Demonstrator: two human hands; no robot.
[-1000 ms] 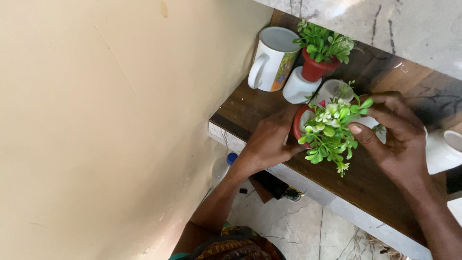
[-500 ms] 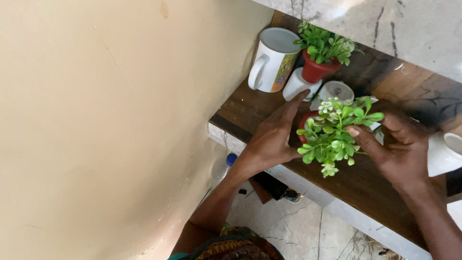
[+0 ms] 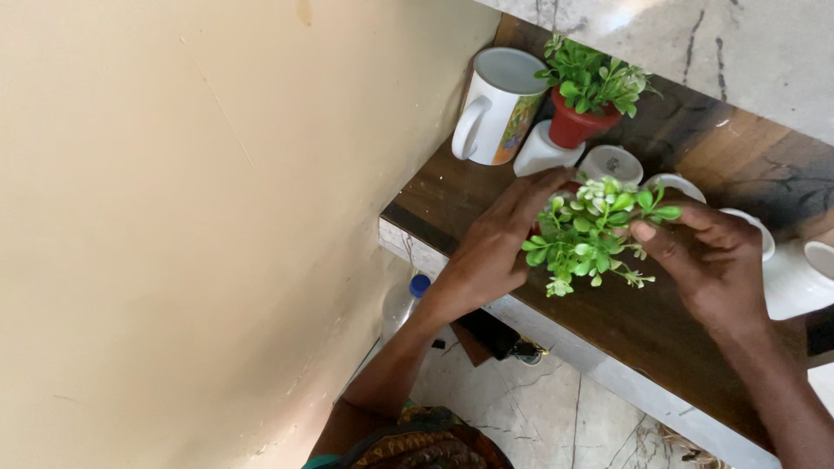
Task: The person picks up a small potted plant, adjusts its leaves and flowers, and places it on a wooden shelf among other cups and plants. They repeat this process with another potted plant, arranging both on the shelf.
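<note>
A small leafy green plant (image 3: 586, 230) in a red pot sits on the dark wooden shelf (image 3: 643, 321), its pot now hidden by foliage and fingers. My left hand (image 3: 491, 247) wraps the plant's left side, fingers reaching behind it. From the right, my right hand (image 3: 717, 260) holds the other side, thumb on the leaves. Both hands grip the plant between them. Behind stands a second green plant in a red pot (image 3: 580, 122) on a white upturned cup (image 3: 539, 155).
A white mug with a printed picture (image 3: 497, 104) stands at the shelf's back left by the beige wall (image 3: 191, 217). Several white cups (image 3: 612, 162) line the back, another (image 3: 808, 274) at right. A plastic bottle with a blue cap (image 3: 404, 300) stands on the floor below.
The plant has tilted and shifted slightly left toward the shelf's front. My left fingers moved around its back, and the red pot went out of sight.
</note>
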